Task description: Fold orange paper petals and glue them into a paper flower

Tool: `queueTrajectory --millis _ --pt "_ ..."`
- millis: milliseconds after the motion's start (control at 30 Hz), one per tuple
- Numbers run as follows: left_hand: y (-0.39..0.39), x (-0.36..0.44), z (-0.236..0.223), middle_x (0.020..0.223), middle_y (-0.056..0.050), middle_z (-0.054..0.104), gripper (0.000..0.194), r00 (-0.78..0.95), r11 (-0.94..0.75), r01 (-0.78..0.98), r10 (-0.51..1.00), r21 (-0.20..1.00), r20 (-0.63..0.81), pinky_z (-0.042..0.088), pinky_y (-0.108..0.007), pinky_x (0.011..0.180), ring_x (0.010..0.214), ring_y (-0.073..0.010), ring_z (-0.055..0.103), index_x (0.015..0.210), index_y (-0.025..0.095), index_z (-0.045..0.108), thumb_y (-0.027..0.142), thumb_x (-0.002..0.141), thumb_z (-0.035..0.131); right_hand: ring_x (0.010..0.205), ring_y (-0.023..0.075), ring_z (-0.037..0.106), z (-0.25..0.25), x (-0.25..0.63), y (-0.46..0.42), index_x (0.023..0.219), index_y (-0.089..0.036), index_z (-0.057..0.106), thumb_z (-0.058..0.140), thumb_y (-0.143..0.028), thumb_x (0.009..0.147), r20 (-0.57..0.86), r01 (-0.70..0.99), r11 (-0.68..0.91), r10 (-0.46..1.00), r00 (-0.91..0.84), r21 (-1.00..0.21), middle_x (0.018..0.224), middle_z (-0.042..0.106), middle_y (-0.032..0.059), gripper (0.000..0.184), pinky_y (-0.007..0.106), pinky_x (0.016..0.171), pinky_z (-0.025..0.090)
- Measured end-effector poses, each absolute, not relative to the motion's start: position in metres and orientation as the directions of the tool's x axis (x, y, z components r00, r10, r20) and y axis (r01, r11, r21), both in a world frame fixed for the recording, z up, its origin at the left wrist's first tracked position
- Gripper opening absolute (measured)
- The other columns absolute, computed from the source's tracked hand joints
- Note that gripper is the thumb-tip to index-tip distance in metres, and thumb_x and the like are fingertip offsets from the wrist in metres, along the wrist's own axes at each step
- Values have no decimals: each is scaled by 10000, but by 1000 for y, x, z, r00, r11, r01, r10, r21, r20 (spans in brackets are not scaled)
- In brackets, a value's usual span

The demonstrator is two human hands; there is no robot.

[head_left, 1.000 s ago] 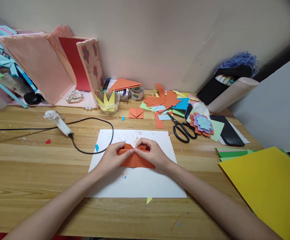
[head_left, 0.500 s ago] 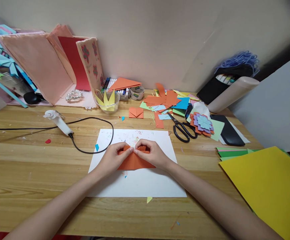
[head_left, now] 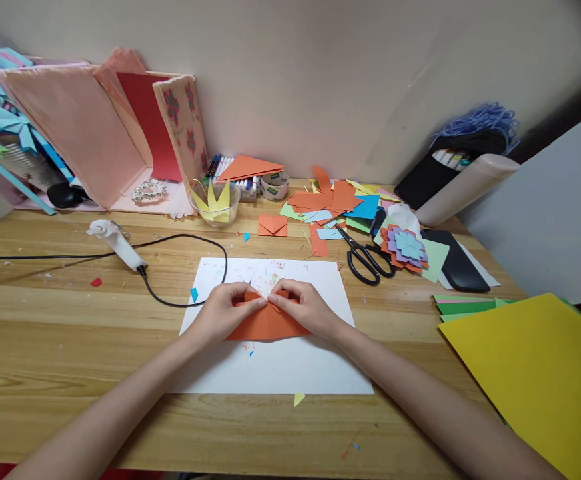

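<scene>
A folded piece of orange paper [head_left: 269, 325] is held between my hands, just over a white sheet [head_left: 315, 373] on the wooden desk. My left hand [head_left: 227, 308] pinches its upper edge near the middle, thumb in front and fingers behind. Close beside it, my right hand [head_left: 301, 305] pinches the same edge, the two thumb tips almost meeting at the centre crease. The fingers partly cover the paper's upper corners. Beyond the hands lies a small folded orange envelope shape [head_left: 273, 225].
Black-handled scissors [head_left: 367, 260] lie right of the white sheet, near a pile of paper scraps [head_left: 327, 200]. A white glue gun [head_left: 115, 244] with a black cord rests at left. Yellow paper [head_left: 530, 360] covers the right side. A clear bowl [head_left: 216, 205] holds a yellow paper shape.
My left hand has shifted very slightly left, and a little more of the orange paper's lower left shows. My right hand stays nearly in place, still pinching.
</scene>
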State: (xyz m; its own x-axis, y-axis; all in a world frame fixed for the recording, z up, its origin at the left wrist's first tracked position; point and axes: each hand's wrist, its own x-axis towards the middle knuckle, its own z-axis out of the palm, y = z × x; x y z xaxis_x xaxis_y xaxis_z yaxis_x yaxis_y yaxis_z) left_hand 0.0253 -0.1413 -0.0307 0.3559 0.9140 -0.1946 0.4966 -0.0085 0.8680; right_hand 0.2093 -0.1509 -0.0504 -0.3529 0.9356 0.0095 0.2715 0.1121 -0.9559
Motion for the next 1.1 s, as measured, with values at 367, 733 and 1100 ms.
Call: queueTrajectory --millis 367,733,1100 --pt "-139 23 -28 769 -52 680 324 347 37 454 913 890 -215 442 -252 600 716 -189 589 797 153 683 447 709 577 687 129 475 -51 210 -151 720 -184 519 532 -342 806 29 268 106 960 -278 -958 717 522 -13 180 235 627 361" --pt "-143 26 -25 759 -36 681 290 352 47 469 906 882 -236 403 -233 573 673 -167 576 736 159 668 434 732 573 775 147 552 -52 210 -150 782 -188 590 566 -291 788 64 206 109 975 -214 -972 822 609 13 106 268 716 411" --pt "-144 28 -26 719 -42 656 335 369 104 418 889 902 -273 383 -220 533 635 -150 541 740 138 662 454 737 548 764 144 572 -55 210 -150 778 -189 601 577 -263 791 107 196 152 969 -223 -969 795 625 9 79 262 708 431"
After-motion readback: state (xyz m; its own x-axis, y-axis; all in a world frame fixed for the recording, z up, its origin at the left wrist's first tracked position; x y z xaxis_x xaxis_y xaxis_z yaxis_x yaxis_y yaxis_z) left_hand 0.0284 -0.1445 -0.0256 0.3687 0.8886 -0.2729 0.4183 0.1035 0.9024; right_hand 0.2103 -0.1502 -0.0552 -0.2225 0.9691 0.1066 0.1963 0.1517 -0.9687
